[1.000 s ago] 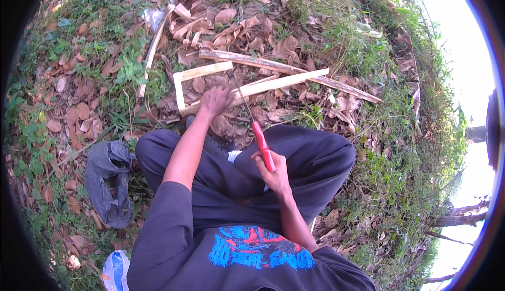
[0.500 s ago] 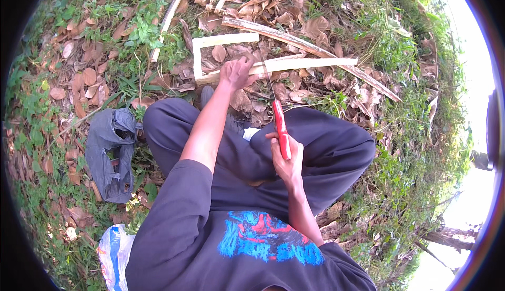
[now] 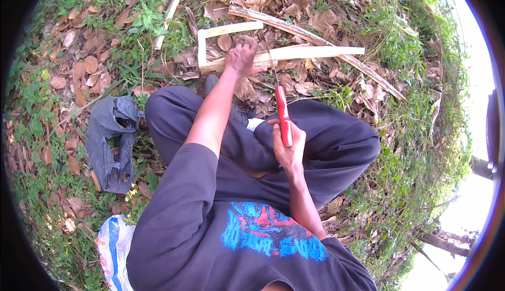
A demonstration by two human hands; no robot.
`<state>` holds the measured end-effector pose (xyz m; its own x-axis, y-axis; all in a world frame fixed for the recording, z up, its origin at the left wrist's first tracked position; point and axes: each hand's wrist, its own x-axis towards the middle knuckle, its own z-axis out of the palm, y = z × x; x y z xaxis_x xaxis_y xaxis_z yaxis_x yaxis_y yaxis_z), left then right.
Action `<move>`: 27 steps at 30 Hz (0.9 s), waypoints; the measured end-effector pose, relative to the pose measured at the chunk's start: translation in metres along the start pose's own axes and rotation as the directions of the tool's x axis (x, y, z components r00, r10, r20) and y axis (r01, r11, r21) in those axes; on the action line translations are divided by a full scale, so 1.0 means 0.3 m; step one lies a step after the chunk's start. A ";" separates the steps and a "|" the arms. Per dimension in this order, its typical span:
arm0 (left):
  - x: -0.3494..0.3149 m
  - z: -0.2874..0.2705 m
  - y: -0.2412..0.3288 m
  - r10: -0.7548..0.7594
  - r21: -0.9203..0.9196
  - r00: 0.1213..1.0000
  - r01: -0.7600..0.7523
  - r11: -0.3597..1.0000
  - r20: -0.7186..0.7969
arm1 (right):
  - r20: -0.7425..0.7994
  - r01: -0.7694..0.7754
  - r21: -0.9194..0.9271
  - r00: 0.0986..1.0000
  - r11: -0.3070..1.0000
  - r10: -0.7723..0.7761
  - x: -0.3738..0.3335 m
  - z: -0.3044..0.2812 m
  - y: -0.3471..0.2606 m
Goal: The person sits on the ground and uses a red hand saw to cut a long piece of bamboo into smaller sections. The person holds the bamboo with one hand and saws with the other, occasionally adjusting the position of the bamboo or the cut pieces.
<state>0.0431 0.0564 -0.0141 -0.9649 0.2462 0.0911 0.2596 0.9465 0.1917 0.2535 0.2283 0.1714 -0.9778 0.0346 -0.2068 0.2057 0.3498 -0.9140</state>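
Note:
Pale wooden strips form a three-sided frame (image 3: 202, 49) on the leaf-strewn ground beyond my crossed legs. My left hand (image 3: 242, 59) is closed over its near side, thumb stretched to the right. Just right of that hand lies a long pale wooden strip (image 3: 326, 52), running rightward. My right hand (image 3: 289, 145) is wrapped round the red handle of a saw (image 3: 283, 113), above my right leg. The saw's thin blade points away from me and crosses the wood beside my left hand. Seen nearly edge-on, its teeth cannot be made out.
A rough brown-edged strip (image 3: 294, 29) lies slantwise beyond and under the pale one. Another strip (image 3: 173, 9) rests at the far left. Left of my knee is a dark plastic bag (image 3: 111, 144), with a white and blue bag (image 3: 114, 249) nearer me. Dry leaves and grass surround everything.
The whole view has shifted slightly, with the scene sitting higher. My left thumb now shows more plainly, stretched out along the wood. Both hands keep their holds, and the saw still crosses the wood.

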 end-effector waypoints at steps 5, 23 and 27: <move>0.006 -0.044 0.019 0.010 -0.003 1.000 -0.010 1.000 0.002 | -0.017 0.022 -0.034 1.000 0.999 -0.022 -0.037 0.012 0.039; 0.033 -0.020 -0.027 0.074 -0.120 0.995 -0.066 0.991 0.066 | -0.107 -0.008 0.095 0.994 0.995 0.018 -0.055 0.050 0.037; 0.035 -0.023 -0.037 0.085 -0.157 0.995 -0.076 0.985 0.056 | -0.112 0.008 0.148 0.994 0.989 0.008 -0.045 0.040 0.071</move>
<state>0.0304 0.0470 -0.0086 -0.9400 0.3373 0.0522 0.3346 0.8808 0.3349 0.2716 0.2241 0.1505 -0.9744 0.1424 -0.1741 0.2014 0.2078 -0.9572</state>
